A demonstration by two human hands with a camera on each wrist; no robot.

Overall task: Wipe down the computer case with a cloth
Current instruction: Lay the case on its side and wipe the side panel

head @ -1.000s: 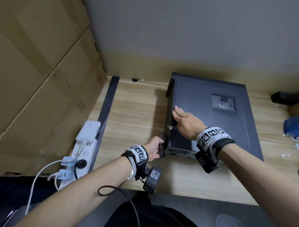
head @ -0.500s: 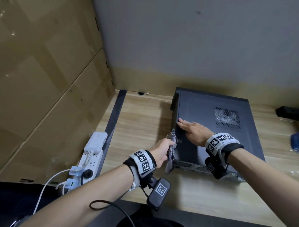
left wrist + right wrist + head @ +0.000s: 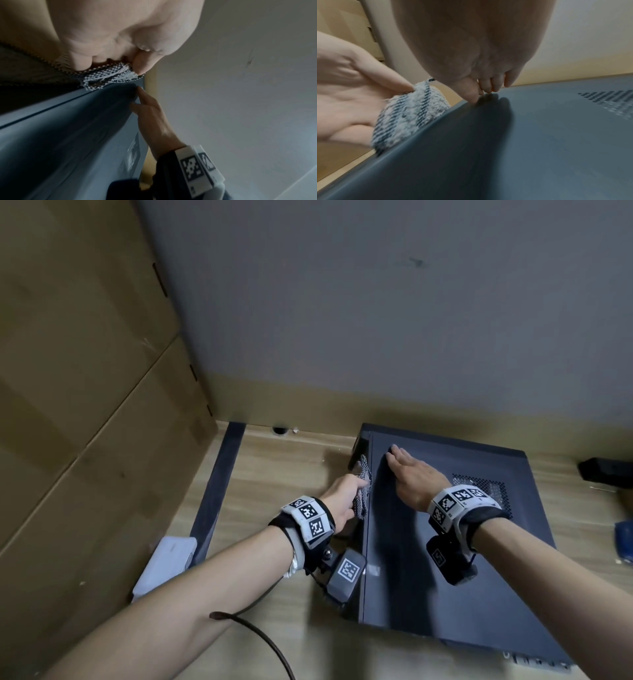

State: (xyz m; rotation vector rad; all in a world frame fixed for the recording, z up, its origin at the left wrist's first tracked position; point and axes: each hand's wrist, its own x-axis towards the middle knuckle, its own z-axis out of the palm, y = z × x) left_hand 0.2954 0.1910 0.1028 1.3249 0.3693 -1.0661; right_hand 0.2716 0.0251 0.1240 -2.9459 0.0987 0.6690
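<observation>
A black computer case (image 3: 479, 570) lies on its side on the wooden desk, with a vent grille (image 3: 493, 491) in its upper panel. My left hand (image 3: 342, 501) grips a black-and-white woven cloth (image 3: 363, 491) and presses it against the case's left side wall, near the far end. The left wrist view shows the cloth (image 3: 109, 78) bunched under my fingers along the case's edge (image 3: 68, 102). My right hand (image 3: 411, 477) lies flat with straight fingers on the top panel (image 3: 539, 135), its fingertips near the left edge. The cloth (image 3: 409, 119) sits just left of it.
Cardboard panels (image 3: 85, 405) wall off the left side, and a grey wall (image 3: 376, 302) stands behind. A white power strip (image 3: 168, 563) lies at the left under my forearm. A dark object (image 3: 606, 470) and something blue (image 3: 623, 542) sit at the desk's right edge.
My left hand has slid the cloth along the case's left side wall, from the near corner toward the far end. My right hand moved farther along the top panel too.
</observation>
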